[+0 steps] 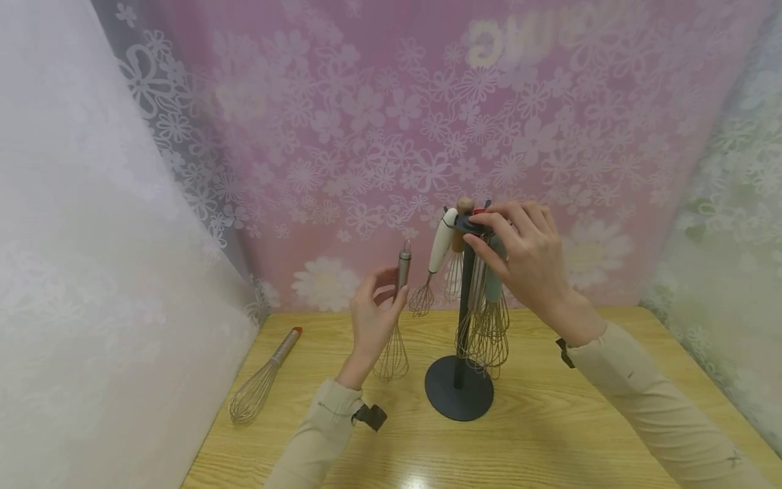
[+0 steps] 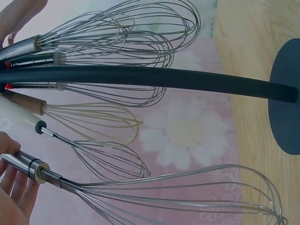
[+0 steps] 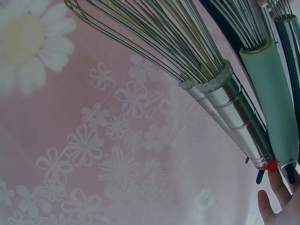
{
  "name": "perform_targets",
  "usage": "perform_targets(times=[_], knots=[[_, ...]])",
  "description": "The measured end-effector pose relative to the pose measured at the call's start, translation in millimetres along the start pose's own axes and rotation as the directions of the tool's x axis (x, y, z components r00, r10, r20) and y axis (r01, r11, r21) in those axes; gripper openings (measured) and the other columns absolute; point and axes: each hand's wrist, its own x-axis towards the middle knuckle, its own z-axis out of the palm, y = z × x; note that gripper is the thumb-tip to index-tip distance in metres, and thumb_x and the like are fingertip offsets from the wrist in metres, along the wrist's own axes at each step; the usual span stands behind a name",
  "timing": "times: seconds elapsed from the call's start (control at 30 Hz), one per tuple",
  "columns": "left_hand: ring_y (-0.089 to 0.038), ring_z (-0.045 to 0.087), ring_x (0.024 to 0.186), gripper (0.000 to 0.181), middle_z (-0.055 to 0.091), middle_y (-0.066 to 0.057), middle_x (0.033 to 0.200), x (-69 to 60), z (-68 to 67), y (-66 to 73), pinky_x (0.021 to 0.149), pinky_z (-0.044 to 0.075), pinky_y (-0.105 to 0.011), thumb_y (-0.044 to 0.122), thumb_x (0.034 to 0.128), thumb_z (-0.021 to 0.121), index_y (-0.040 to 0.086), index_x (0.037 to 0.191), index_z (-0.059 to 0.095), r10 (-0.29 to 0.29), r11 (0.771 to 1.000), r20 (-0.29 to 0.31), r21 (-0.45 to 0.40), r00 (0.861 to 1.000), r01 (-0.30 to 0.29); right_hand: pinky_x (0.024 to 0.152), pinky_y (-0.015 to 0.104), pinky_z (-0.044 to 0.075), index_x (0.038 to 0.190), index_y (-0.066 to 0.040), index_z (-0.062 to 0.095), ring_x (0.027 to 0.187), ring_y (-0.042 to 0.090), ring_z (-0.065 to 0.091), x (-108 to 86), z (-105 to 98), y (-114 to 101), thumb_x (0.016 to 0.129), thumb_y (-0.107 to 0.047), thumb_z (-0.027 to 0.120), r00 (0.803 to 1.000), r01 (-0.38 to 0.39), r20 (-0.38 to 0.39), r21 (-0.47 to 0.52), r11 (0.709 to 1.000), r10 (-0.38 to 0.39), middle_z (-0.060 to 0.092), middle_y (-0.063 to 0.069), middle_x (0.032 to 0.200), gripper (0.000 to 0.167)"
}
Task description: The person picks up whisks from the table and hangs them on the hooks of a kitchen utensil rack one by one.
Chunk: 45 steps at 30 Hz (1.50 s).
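Observation:
My left hand [image 1: 374, 316] grips a steel-handled whisk [image 1: 404, 270] upright, wires down, just left of a black whisk stand [image 1: 462, 326]. In the left wrist view, thumb and fingers wrap the handle of this whisk [image 2: 33, 168]. At the top of the stand, my right hand [image 1: 530, 255] pinches the hook ring between thumb and index finger. Several whisks hang there: a white-handled one [image 1: 442, 242], a wooden-handled one [image 1: 457, 243], a pale green one [image 3: 272, 93] and steel ones with a red end [image 3: 266, 165]. The right hand partly hides the hooks.
Another steel whisk [image 1: 264, 380] with a red end lies on the wooden table [image 1: 391, 441] at the left. Flower-patterned cloth [image 1: 342, 156] stands behind the table, and pale cloth walls rise at both sides. The stand's round black base [image 1: 446, 401] rests on the table.

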Motion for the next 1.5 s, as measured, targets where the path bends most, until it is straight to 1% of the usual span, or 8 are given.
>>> perform_targets(times=[0.03, 0.2, 0.3, 0.57, 0.77, 0.9, 1.17, 1.5], knots=[[-0.035, 0.069, 0.099, 0.034, 0.069, -0.022, 0.109, 0.4, 1.0, -1.4, 0.082, 0.062, -0.042, -0.005, 0.0882, 0.075, -0.005, 0.121, 0.064, 0.011, 1.0, 0.0, 0.002, 1.0, -0.011, 0.079, 0.053, 0.042, 0.106, -0.002, 0.073, 0.091, 0.038, 0.055, -0.1, 0.2, 0.1, 0.104, -0.046, 0.053, 1.0, 0.0, -0.002, 0.001, 1.0, 0.0, 0.067, 0.017, 0.102, 0.049], [-0.043, 0.068, 0.095, 0.034, 0.068, -0.029, 0.104, 6.7, 1.9, 26.9, 0.078, 0.062, -0.049, -0.014, 0.0851, 0.072, -0.016, 0.117, 0.061, 0.059, 0.998, 0.004, 0.015, 0.998, -0.059, 0.079, 0.053, 0.041, 0.106, -0.002, 0.073, 0.091, 0.038, 0.055, -0.7, 0.3, 0.3, 0.104, -0.046, 0.053, 1.0, 0.0, -0.004, 0.003, 1.0, 0.0, 0.067, 0.017, 0.102, 0.049], [-0.044, 0.068, 0.094, 0.034, 0.068, -0.029, 0.103, 9.3, 1.8, 36.8, 0.077, 0.062, -0.05, -0.016, 0.0839, 0.072, -0.017, 0.116, 0.06, 0.075, 0.997, 0.01, 0.013, 0.997, -0.075, 0.079, 0.053, 0.041, 0.106, -0.002, 0.073, 0.091, 0.038, 0.055, -0.8, 0.2, 0.3, 0.104, -0.047, 0.053, 1.0, 0.001, -0.004, 0.004, 1.0, -0.001, 0.067, 0.017, 0.101, 0.049], [-0.042, 0.068, 0.093, 0.034, 0.068, -0.028, 0.103, 13.9, 4.4, 45.0, 0.077, 0.062, -0.051, -0.013, 0.0856, 0.072, -0.016, 0.117, 0.061, 0.099, 0.995, 0.019, -0.002, 0.995, -0.099, 0.078, 0.052, 0.041, 0.105, -0.002, 0.073, 0.09, 0.038, 0.055, 0.5, -0.1, 0.7, 0.104, -0.046, 0.054, 1.0, 0.009, -0.009, 0.003, 1.0, -0.009, 0.067, 0.017, 0.1, 0.049], [-0.041, 0.068, 0.095, 0.032, 0.067, -0.029, 0.103, 17.8, 6.9, 57.2, 0.079, 0.062, -0.048, -0.013, 0.0865, 0.071, -0.016, 0.117, 0.061, 0.074, 0.997, 0.045, -0.038, 0.996, -0.072, 0.078, 0.053, 0.041, 0.105, -0.001, 0.073, 0.09, 0.039, 0.055, 0.7, -0.2, 0.5, 0.104, -0.046, 0.054, 1.0, 0.012, -0.005, 0.003, 1.0, -0.012, 0.067, 0.017, 0.1, 0.049], [-0.04, 0.068, 0.096, 0.033, 0.068, -0.028, 0.104, 19.4, 8.4, 62.6, 0.08, 0.062, -0.046, -0.015, 0.0858, 0.071, -0.015, 0.117, 0.062, 0.07, 0.996, 0.057, -0.055, 0.996, -0.067, 0.078, 0.053, 0.042, 0.105, -0.001, 0.073, 0.09, 0.039, 0.055, 0.8, -0.3, 0.4, 0.104, -0.046, 0.053, 1.0, 0.013, -0.004, 0.002, 1.0, -0.013, 0.067, 0.017, 0.1, 0.05], [-0.04, 0.069, 0.097, 0.034, 0.068, -0.028, 0.104, 21.6, 10.9, 65.8, 0.081, 0.062, -0.047, -0.014, 0.086, 0.071, -0.014, 0.118, 0.062, 0.081, 0.995, 0.072, -0.067, 0.994, -0.076, 0.077, 0.052, 0.041, 0.105, -0.001, 0.073, 0.089, 0.038, 0.055, 0.4, -0.2, 0.9, 0.104, -0.047, 0.053, 1.0, 0.017, -0.005, -0.003, 1.0, -0.017, 0.067, 0.017, 0.1, 0.05], [-0.039, 0.068, 0.099, 0.035, 0.068, -0.027, 0.107, 25.8, 11.9, 71.5, 0.082, 0.062, -0.048, -0.014, 0.0864, 0.071, -0.013, 0.12, 0.062, 0.076, 0.995, 0.08, -0.067, 0.994, -0.071, 0.077, 0.052, 0.042, 0.105, -0.001, 0.073, 0.089, 0.039, 0.055, 0.4, 0.4, 1.0, 0.104, -0.047, 0.053, 1.0, 0.019, -0.005, -0.011, 1.0, -0.019, 0.067, 0.017, 0.1, 0.05]])
